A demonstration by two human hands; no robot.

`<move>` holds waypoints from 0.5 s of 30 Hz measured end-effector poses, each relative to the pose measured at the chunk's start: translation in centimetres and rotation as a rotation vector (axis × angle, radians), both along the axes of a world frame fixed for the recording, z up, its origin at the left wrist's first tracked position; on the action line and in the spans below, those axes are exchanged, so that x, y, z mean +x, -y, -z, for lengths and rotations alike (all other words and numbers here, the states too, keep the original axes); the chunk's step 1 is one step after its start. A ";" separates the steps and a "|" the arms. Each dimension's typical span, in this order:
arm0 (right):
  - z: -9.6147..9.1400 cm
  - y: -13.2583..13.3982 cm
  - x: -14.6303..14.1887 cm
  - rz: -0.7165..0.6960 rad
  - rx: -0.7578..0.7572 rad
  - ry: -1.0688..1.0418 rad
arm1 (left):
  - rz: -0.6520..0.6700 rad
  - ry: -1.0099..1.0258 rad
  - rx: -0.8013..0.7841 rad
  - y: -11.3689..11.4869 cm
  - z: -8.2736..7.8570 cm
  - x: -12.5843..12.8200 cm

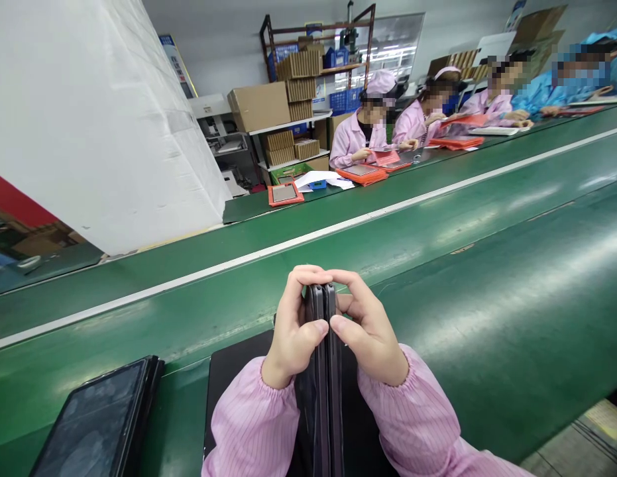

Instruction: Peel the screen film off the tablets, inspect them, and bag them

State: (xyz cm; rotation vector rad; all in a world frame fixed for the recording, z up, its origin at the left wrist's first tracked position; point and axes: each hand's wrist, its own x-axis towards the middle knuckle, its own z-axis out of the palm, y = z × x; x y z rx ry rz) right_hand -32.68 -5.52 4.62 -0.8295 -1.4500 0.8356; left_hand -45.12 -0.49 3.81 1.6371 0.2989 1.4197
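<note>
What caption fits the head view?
Left hand and right hand pinch a black folded case upright over a green conveyor belt, co-workers in pink smocks beyond.

The hands hold a black folded tablet case upright.

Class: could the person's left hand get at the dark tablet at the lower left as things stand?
Probably yes, once it lets go: the left hand is gripping the dark upright slabs, but no object shows between it and the tablet on the green belt.
</note>
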 end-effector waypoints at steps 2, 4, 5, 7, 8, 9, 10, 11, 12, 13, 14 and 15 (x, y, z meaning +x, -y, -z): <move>0.1 0.0 0.0 -0.008 0.003 -0.027 | -0.013 -0.004 0.014 0.0 0.0 0.1; 0.2 -0.1 0.0 -0.015 0.002 -0.058 | -0.032 -0.004 0.023 0.1 -0.1 0.2; 0.2 -0.1 0.0 -0.016 -0.002 -0.072 | -0.043 -0.003 0.030 0.1 -0.1 0.3; 0.3 0.0 -0.1 -0.010 -0.013 -0.087 | -0.064 -0.005 0.043 0.2 -0.1 0.4; 0.3 0.0 -0.1 -0.003 -0.018 -0.086 | -0.071 -0.007 0.047 0.2 -0.1 0.4; 0.3 0.1 -0.1 0.002 -0.019 -0.083 | -0.074 -0.007 0.047 0.2 -0.1 0.4; 0.3 0.1 -0.1 0.006 -0.017 -0.078 | -0.073 -0.007 0.043 0.3 -0.1 0.4; 0.2 0.2 -0.1 0.007 -0.016 -0.074 | -0.072 -0.005 0.040 0.3 -0.1 0.5; 0.2 0.2 -0.1 0.007 -0.012 -0.074 | -0.072 -0.002 0.038 0.3 -0.1 0.5; 0.2 0.2 -0.1 0.007 -0.006 -0.076 | -0.075 0.002 0.036 0.3 -0.1 0.5; 0.2 0.2 -0.1 0.009 0.003 -0.082 | -0.081 0.006 0.035 0.4 -0.1 0.5; 0.2 0.2 -0.2 0.011 0.013 -0.086 | -0.088 0.008 0.036 0.4 -0.2 0.6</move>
